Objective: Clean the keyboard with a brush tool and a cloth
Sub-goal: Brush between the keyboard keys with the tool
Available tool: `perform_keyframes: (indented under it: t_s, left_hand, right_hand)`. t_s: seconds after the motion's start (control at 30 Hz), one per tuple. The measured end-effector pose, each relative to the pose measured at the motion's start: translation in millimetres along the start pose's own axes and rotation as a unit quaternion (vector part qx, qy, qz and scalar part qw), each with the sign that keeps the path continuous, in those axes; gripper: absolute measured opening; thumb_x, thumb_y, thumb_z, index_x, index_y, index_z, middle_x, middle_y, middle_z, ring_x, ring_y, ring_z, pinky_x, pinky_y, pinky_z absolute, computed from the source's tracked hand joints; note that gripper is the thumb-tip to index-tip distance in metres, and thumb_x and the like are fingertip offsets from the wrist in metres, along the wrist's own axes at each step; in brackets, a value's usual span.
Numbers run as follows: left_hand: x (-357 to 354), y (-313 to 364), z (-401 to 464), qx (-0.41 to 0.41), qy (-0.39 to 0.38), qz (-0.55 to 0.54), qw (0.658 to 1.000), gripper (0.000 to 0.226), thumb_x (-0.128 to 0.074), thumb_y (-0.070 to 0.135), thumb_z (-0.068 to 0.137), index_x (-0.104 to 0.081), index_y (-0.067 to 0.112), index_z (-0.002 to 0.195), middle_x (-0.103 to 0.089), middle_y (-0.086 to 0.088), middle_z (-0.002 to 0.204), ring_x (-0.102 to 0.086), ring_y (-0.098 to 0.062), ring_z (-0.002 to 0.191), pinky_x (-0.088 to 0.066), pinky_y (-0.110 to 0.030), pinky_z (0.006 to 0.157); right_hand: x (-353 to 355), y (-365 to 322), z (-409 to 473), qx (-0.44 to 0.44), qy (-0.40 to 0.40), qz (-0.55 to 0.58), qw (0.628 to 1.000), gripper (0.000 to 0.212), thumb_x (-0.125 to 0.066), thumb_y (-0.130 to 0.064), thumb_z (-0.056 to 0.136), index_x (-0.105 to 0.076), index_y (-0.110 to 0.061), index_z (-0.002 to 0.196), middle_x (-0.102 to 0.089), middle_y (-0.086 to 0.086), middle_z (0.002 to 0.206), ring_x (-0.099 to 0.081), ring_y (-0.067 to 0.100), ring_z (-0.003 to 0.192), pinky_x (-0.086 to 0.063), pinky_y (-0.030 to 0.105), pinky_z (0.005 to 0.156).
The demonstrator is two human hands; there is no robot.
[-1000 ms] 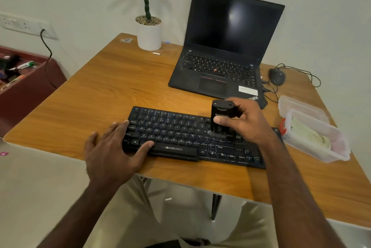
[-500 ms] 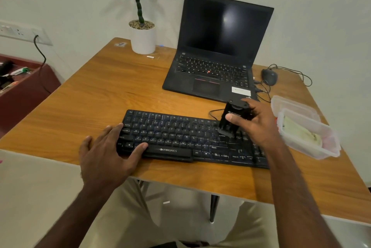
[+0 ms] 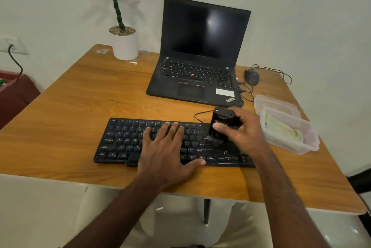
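- Since half a second ago, my left hand (image 3: 166,151) has slid from the keyboard's left end to its middle, while the brush tool (image 3: 221,125) has stayed over the right-hand keys.
- The left hand lies flat on the black keyboard (image 3: 124,141), fingers straight and spread across the keys, thumb near the front edge, gripping nothing.
- My right hand (image 3: 244,133) grips the black brush tool, fingers and thumb wrapped round its body; the tool stands nearly upright, tilted slightly, its pale bristles touching the keys just right of the left hand.
- The keyboard sits along the near edge of the wooden table (image 3: 70,95), its cable curling out behind the brush tool.
- The cloth (image 3: 283,130) lies folded inside a clear plastic container (image 3: 309,147) just right of the keyboard, with a lid (image 3: 275,103) behind it.
- An open laptop (image 3: 200,57) with a dark screen, a wired mouse (image 3: 252,76) and a potted plant (image 3: 124,43) stand farther back.
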State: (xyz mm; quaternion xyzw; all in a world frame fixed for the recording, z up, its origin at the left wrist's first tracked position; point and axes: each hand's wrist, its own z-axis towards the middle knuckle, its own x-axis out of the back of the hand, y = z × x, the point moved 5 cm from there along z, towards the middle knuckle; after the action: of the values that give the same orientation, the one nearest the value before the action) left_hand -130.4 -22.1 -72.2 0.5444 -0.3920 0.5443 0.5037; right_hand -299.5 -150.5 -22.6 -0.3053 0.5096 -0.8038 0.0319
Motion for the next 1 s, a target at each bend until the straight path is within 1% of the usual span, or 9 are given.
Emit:
perform_keyframes:
  t_s: [0.13, 0.23, 0.3, 0.43, 0.57, 0.67, 0.73, 0.87, 1.0]
  left_hand:
    - [-4.1, -1.2, -3.8, 0.005, 0.012, 0.004, 1.000, 0.114, -0.013, 0.097, 0.075, -0.038, 0.017, 0.152, -0.035, -0.002, 0.160, -0.024, -0.023, 0.150, -0.018, -0.061, 0.116]
    - [-3.2, -1.4, -3.5, 0.007, 0.017, 0.000, 1.000, 0.115, -0.014, 0.098, 0.074, -0.041, 0.016, 0.150, -0.040, -0.002, 0.157, -0.030, -0.023, 0.148, -0.021, -0.060, 0.115]
    - [-1.9, -4.7, -1.3, 0.008, 0.019, 0.000, 1.000, 0.115, -0.015, 0.098, 0.073, -0.042, 0.016, 0.149, -0.043, -0.002, 0.155, -0.033, -0.023, 0.146, -0.023, -0.060, 0.114]
    - [-0.5, -17.5, 3.2, 0.008, 0.031, 0.000, 0.999, 0.113, -0.020, 0.098, 0.074, -0.046, 0.016, 0.146, -0.048, -0.002, 0.151, -0.039, -0.023, 0.142, -0.026, -0.059, 0.113]
    - [0.3, -27.6, 4.5, 0.014, 0.035, 0.009, 0.999, 0.112, -0.021, 0.097, 0.074, -0.047, 0.015, 0.145, -0.051, -0.003, 0.149, -0.042, -0.024, 0.139, -0.028, -0.060, 0.111]
    - [0.2, -28.5, 4.0, 0.016, 0.034, 0.012, 0.999, 0.112, -0.020, 0.097, 0.074, -0.047, 0.015, 0.146, -0.049, -0.003, 0.150, -0.041, -0.024, 0.140, -0.028, -0.059, 0.112]
    - [0.6, -28.3, 3.9, 0.019, 0.032, 0.010, 0.999, 0.113, -0.018, 0.097, 0.074, -0.045, 0.016, 0.147, -0.048, -0.002, 0.152, -0.039, -0.023, 0.142, -0.027, -0.059, 0.113]
    - [-0.9, -28.2, 3.3, 0.018, 0.033, 0.009, 0.999, 0.111, -0.020, 0.096, 0.075, -0.046, 0.015, 0.146, -0.049, -0.003, 0.151, -0.040, -0.024, 0.141, -0.027, -0.060, 0.112]
    - [-0.9, -27.6, 3.6, 0.017, 0.035, 0.011, 0.999, 0.109, -0.022, 0.095, 0.076, -0.047, 0.015, 0.146, -0.049, -0.003, 0.151, -0.040, -0.024, 0.141, -0.028, -0.060, 0.111]
  right_hand:
    - [3.9, 0.3, -6.9, 0.007, 0.040, 0.036, 0.999, 0.025, -0.083, -0.010, 0.078, -0.072, -0.017, 0.100, -0.072, -0.011, 0.090, -0.066, 0.006, 0.088, -0.052, 0.017, 0.076]
    - [-13.2, -1.3, -11.2, -0.001, 0.018, 0.040, 0.999, 0.032, -0.083, -0.014, 0.078, -0.070, -0.029, 0.102, -0.073, -0.013, 0.096, -0.066, 0.007, 0.094, -0.056, 0.024, 0.081]
    - [-13.5, -0.2, -5.8, -0.009, 0.023, 0.023, 0.999, 0.033, -0.083, -0.018, 0.078, -0.069, -0.030, 0.105, -0.073, -0.013, 0.098, -0.066, 0.006, 0.097, -0.057, 0.029, 0.085]
    - [-10.8, -5.1, 2.0, 0.011, 0.041, 0.020, 0.999, 0.030, -0.082, -0.018, 0.080, -0.068, -0.024, 0.106, -0.072, -0.012, 0.098, -0.066, 0.005, 0.097, -0.056, 0.024, 0.082]
    - [-33.1, -10.5, -3.5, 0.033, 0.000, 0.012, 0.999, 0.034, -0.083, -0.017, 0.079, -0.068, -0.024, 0.109, -0.071, -0.012, 0.101, -0.066, 0.004, 0.097, -0.053, 0.019, 0.081]
    - [-27.2, -3.7, 3.4, 0.023, 0.030, 0.003, 0.999, 0.033, -0.083, -0.020, 0.080, -0.068, -0.025, 0.109, -0.072, -0.011, 0.100, -0.067, 0.007, 0.096, -0.057, 0.030, 0.082]
    - [-22.8, -1.5, 5.0, 0.024, 0.049, 0.009, 0.998, 0.031, -0.082, -0.020, 0.080, -0.069, -0.021, 0.108, -0.072, -0.008, 0.099, -0.067, 0.011, 0.095, -0.058, 0.035, 0.081]
    - [-40.0, -6.7, -4.6, 0.047, 0.026, 0.021, 0.998, 0.033, -0.084, -0.018, 0.079, -0.070, -0.014, 0.108, -0.072, -0.005, 0.100, -0.067, 0.010, 0.095, -0.054, 0.027, 0.082]
    - [-35.4, -5.4, 4.0, 0.046, 0.045, -0.002, 0.998, 0.033, -0.083, -0.017, 0.079, -0.068, -0.018, 0.108, -0.071, -0.008, 0.099, -0.066, 0.007, 0.093, -0.052, 0.019, 0.079]
